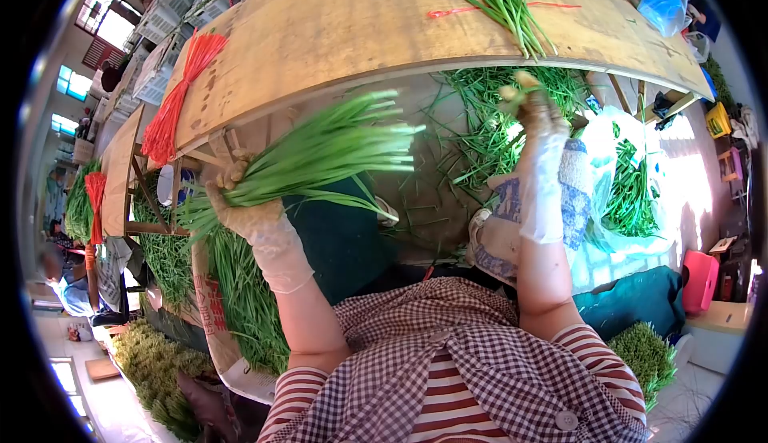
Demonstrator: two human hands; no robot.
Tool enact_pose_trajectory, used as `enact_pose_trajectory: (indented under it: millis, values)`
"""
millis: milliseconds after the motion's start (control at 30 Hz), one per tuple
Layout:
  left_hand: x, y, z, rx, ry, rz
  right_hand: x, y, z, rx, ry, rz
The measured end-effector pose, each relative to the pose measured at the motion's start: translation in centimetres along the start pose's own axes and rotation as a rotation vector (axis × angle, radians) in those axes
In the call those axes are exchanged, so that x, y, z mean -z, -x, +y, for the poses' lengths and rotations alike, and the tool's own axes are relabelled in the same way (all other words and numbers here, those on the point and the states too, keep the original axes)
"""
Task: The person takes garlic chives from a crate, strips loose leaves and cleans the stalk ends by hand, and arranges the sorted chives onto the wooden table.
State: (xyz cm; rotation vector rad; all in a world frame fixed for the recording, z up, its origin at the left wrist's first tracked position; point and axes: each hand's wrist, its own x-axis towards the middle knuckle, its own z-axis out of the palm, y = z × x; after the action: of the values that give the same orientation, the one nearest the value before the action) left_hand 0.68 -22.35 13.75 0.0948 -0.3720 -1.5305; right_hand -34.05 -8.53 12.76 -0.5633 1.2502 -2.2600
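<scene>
My left hand (pixel 240 207), gloved and with a clear plastic sleeve at the wrist, is closed around a bunch of garlic chives (pixel 328 151). The pale cut ends point right, slightly blurred, and the leaves trail out behind the hand. My right hand (pixel 540 115), also gloved, is raised just in front of the table edge. Its fingers are curled together; whatever they may hold is too blurred to name. Beyond it, a smaller bundle of chives (pixel 500 3) lies on the wooden table (pixel 344 27) across a red tie (pixel 456 12).
Red ties (pixel 188 91) hang over the table's left corner. Loose green trimmings (pixel 488 123) cover the floor beneath. A sack of chives (pixel 240 299) stands at my left, a clear plastic bag (pixel 632 195) of greens at my right. A person (pixel 72 287) is at far left.
</scene>
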Motion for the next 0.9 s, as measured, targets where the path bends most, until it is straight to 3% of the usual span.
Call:
enact_pose_trajectory:
  millis: [100,133,167,200,233,267,333,367,467,600,633,667,900]
  values:
    - [-0.3,0.1,0.1,0.029,0.083,-0.052,0.2,-0.9,0.8,0.413,0.543,-0.023]
    - [-0.1,0.0,-0.1,0.021,0.075,-0.076,0.2,-0.4,1.3,0.43,0.637,-0.246]
    - [-0.1,0.1,-0.2,0.015,0.062,-0.097,-2.1,2.3,-0.1,0.189,0.563,-0.336]
    - [-0.4,0.3,-0.6,0.009,0.081,-0.083,-4.5,4.0,-1.5,-0.095,0.683,-0.352]
    - [-1.2,0.6,-1.1,0.003,0.098,-0.07,-3.7,4.2,1.6,0.134,0.62,-0.456]
    - [-1.7,0.7,-1.4,-0.003,0.116,-0.06,-4.2,4.4,2.2,0.225,0.715,-0.579]
    - [-1.8,0.7,-1.2,0.054,0.189,-0.163,-4.2,5.3,2.8,0.192,0.634,-0.723]
    - [-1.9,0.7,-1.1,0.08,0.227,-0.214,-4.4,5.8,3.4,0.009,0.522,-0.69]
    - [-1.1,0.0,-0.5,0.086,0.273,-0.227,-4.5,6.1,3.9,0.206,0.577,-0.783]
    - [-1.2,0.2,-1.1,0.047,0.222,-0.239,-5.3,6.8,3.4,0.06,0.566,-0.788]
    - [-0.9,0.1,-1.1,0.046,0.221,-0.238,-5.1,6.3,3.7,0.307,0.644,-0.865]
    - [-1.0,0.1,-1.2,0.044,0.219,-0.236,-5.3,6.4,3.6,0.394,0.685,-0.831]
    - [-1.0,-0.1,-1.2,0.012,0.183,-0.121,-5.8,7.2,2.9,0.832,0.92,-0.646]
